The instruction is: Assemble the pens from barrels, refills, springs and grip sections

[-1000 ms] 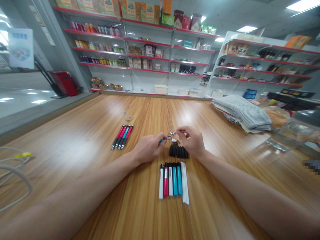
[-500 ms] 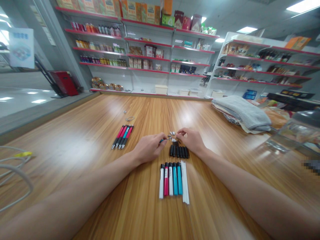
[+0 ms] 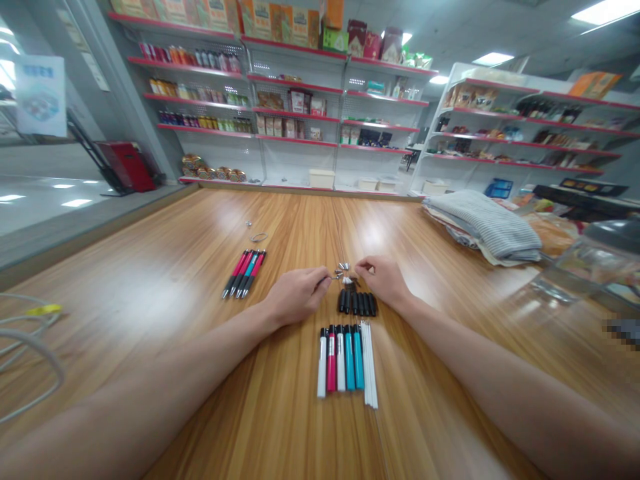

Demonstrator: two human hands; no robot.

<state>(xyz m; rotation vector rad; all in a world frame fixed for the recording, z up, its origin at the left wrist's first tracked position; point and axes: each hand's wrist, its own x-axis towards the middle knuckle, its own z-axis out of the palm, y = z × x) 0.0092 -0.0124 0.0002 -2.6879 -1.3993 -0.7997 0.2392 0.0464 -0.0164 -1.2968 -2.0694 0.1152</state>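
My left hand (image 3: 300, 292) is closed around a pen, mostly hidden in the fingers, its thin end pointing right toward the small parts. Across from it, my right hand (image 3: 384, 279) is pinched; whatever its fingertips hold is too small to make out. Between the hands lie silver pen tips (image 3: 344, 267) and small white and dark pieces (image 3: 349, 281). Just below is a row of black pen grips (image 3: 364, 304). Nearer me are white, pink and teal pen barrels (image 3: 350, 360) with black tops, beside thin white refills (image 3: 370, 367).
Whole pens (image 3: 244, 273) in pink and teal lie left of my left hand, with a wire ring (image 3: 259, 237) beyond them. Folded cloths (image 3: 483, 223) and a clear container (image 3: 590, 267) occupy the right side. White cable (image 3: 30, 347) loops at the left edge. Stocked shelves (image 3: 295, 117) stand behind the table.
My right fingertips have shifted slightly right, away from the small parts. The teal bit seen earlier at my left fingers no longer shows. The items on the table stay in place.
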